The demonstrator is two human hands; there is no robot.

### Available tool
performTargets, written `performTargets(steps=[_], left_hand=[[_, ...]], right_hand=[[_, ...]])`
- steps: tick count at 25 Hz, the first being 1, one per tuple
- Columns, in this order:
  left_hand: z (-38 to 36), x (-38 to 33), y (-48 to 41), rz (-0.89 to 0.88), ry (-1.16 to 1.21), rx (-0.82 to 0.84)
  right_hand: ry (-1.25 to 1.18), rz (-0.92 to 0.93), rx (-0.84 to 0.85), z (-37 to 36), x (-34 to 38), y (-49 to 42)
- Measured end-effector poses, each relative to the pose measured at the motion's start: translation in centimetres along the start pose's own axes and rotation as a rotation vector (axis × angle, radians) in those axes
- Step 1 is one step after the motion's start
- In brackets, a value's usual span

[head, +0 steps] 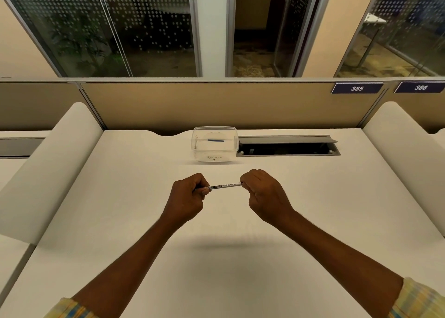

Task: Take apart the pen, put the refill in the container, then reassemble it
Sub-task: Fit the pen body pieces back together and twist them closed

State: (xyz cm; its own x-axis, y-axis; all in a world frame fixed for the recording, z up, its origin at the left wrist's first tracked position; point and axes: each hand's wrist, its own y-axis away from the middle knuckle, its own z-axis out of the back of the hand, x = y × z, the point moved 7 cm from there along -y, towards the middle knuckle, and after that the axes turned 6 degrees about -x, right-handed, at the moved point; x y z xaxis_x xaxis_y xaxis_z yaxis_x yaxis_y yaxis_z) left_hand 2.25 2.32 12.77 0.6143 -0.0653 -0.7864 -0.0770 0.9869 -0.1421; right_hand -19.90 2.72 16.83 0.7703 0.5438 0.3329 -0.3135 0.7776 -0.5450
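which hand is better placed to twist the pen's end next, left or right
Right, probably: the right hand pinches just the end of the pen, so it can turn that end, while the left hand wraps the other end and suits steadying.

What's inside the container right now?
One short blue stick, probably the refill, lies across the floor of the container. The walls are clear, but glare along its left side hides whether anything small lies there.

Pen between left hand and right hand; blue refill in container.
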Motion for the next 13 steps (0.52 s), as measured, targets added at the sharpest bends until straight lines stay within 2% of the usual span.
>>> performTargets(steps=[8,11,13], left_hand=[[1.2,-2.3,0.3,-0.326,-0.192,-0.158],[1.0,-1.5,0.1,-0.301,-0.184,-0.152],[0.6,-0.4,-0.4,-0.216,-0.142,-0.122]], right_hand=[[-0.404,-0.552,0.246,-2.6,-3.4,0.0],[-0.497,-0.667,0.310,-3.4,-4.2,0.2],[-0.527,-0.661,0.295,-3.6,-4.5,0.0]])
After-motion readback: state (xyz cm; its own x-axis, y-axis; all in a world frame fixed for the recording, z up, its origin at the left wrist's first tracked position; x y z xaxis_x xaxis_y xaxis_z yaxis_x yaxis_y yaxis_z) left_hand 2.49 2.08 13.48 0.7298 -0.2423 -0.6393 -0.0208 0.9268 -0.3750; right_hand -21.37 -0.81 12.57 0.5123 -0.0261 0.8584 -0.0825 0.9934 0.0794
